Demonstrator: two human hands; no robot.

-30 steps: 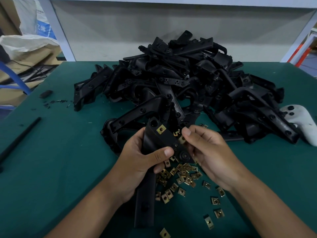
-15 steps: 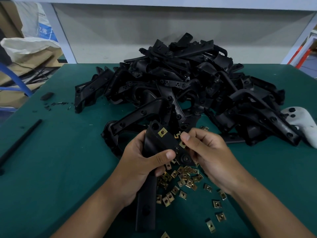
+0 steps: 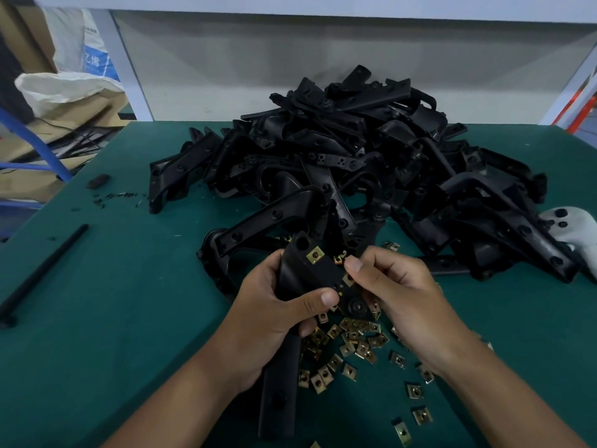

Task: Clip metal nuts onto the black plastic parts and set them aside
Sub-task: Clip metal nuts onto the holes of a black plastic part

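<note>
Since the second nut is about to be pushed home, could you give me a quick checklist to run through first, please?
1. Left hand grips the black part firmly: ok.
2. First nut sits clipped near the part's top end: ok.
3. Right hand pinches the second nut at the part's edge: ok.
4. Second nut lined up with its hole: cannot tell, fingers hide it.
5. Loose nuts lie within reach on the green mat: ok.

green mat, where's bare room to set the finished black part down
Bare green mat lies left of the left hand, between the black rod and the held black part. The far right corner behind the pile is bare too. It is crowded under the hands, with loose metal nuts.
</note>
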